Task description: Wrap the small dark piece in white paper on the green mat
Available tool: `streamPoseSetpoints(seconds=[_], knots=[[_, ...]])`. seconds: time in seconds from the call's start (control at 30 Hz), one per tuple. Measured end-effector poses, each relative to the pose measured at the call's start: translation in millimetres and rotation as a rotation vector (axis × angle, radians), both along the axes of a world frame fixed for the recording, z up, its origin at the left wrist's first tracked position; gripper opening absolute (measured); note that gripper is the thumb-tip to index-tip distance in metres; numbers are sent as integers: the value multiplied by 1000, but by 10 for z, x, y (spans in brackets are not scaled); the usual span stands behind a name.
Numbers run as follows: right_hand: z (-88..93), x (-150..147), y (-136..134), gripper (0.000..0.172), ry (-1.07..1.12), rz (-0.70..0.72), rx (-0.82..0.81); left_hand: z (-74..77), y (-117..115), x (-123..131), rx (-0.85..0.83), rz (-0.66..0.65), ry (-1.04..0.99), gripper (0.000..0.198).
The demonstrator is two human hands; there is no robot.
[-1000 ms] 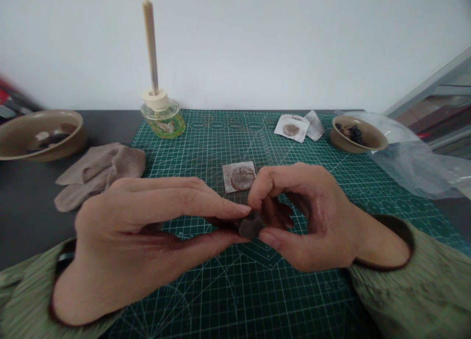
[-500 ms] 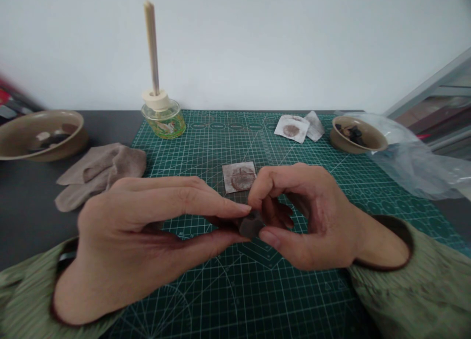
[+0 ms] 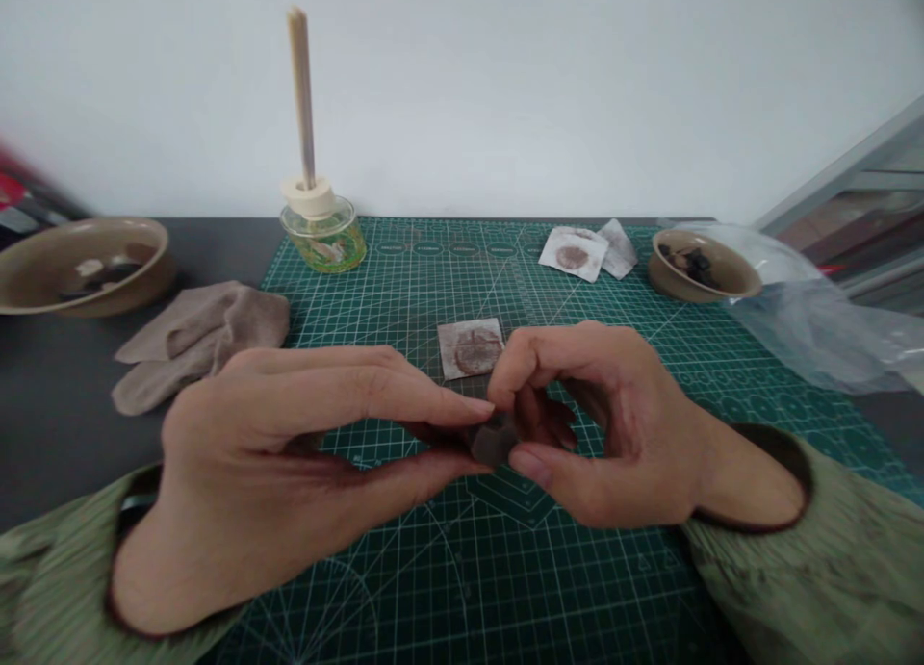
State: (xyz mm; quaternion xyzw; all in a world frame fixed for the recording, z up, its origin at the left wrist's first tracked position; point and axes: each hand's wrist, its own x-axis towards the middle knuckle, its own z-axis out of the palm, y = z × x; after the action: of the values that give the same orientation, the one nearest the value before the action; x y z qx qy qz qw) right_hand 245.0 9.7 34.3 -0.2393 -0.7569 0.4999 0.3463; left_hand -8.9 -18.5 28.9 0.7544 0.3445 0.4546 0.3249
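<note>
Between my two hands is a small dark grey-brown lump (image 3: pixel 494 444), its exact kind not clear. My left hand (image 3: pixel 310 463) pinches its left side between thumb and straight fingers. From the right, my right hand (image 3: pixel 596 424) grips the same lump with thumb and bent index finger. The fingers cover much of the piece. Just beyond the fingertips lies a square white paper (image 3: pixel 451 343) with a brown round stain. Beneath both hands spreads a green cutting mat (image 3: pixel 404 559) with white grid lines.
At the left stand a tan bowl (image 3: pixel 137 285) with dark pieces and a folded brown cloth (image 3: pixel 202 328). A reed diffuser (image 3: pixel 322 232) is at the back. Stained papers (image 3: pixel 574 253), a smaller bowl (image 3: pixel 704 278) of dark bits and a clear plastic bag (image 3: pixel 823 323) lie at the right.
Both hands hold the lump in nearly the same pose as before. The whole view has shifted very slightly.
</note>
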Motion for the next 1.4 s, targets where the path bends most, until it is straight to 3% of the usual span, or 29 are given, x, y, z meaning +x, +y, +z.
streamPoseSetpoints(seconds=[0.43,0.67,0.87,1.0,1.4], knots=[[6,5,0,16,0,7,5,-16,6,14,29,22,11,31],[6,9,4,18,-16,3,-1,54,1,37,-162,13,-67,28],[2,10,13,22,-39,-5,-20,126,79,96,-530,-86,-168,15],[-3,0,14,22,-44,-8,-18,117,102,104,-731,-188,-298,22],[21,-4,21,17,-69,-25,-24,60,118,96,-768,-239,-342,39]])
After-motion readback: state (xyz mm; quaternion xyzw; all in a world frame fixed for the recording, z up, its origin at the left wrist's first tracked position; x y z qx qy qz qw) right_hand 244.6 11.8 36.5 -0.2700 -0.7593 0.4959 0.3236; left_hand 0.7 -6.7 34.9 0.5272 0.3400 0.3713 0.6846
